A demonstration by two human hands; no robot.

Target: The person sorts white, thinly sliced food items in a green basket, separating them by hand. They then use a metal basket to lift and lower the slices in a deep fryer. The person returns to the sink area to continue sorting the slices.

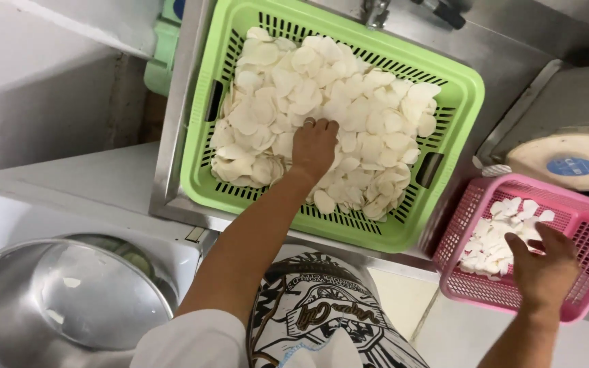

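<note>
Pressing left hand [313,146] flat on white slices [322,102]; right hand [543,262] spread over pink basket [581,225]

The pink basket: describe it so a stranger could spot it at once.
Start at the large green basket heaped with pale white slices in the steel sink. Look lower right of it: the pink basket sits there, with the right hand over it. It is smaller, pink, and holds only a few slices.

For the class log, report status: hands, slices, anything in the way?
Left hand palm down in the white slices in the green basket. Right hand open over the pink basket, touching its slices. Nothing blocking either hand.
</note>
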